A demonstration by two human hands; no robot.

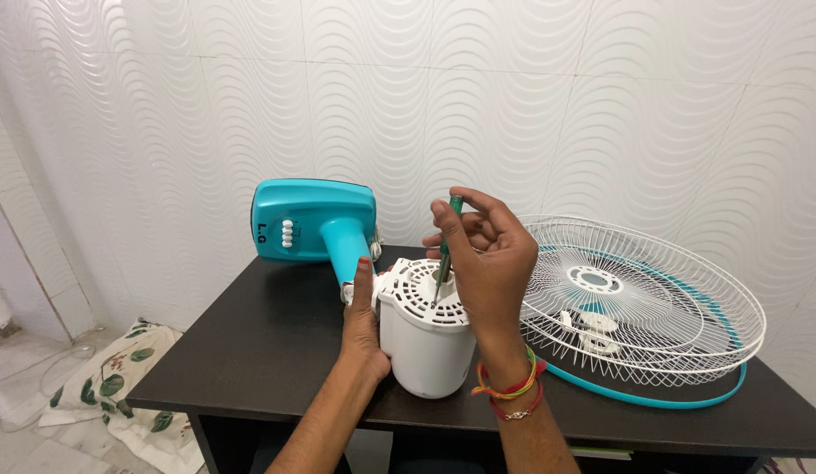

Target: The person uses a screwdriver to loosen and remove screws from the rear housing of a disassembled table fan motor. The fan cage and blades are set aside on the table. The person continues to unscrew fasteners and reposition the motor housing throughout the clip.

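A white fan motor housing (425,338) stands upright on the dark table (267,342), joined to a teal fan base (313,219) lying on its side behind it. My left hand (364,325) grips the housing's left side. Above it, my right hand (482,259) holds a green-handled screwdriver (447,241) upright, with its tip down in the vented top of the housing.
A white wire fan guard (680,290) with a teal rim lies flat on the right half of the table, touching the wall side. A leaf-print cloth (118,377) lies on the floor at left. White wavy tiles back the table.
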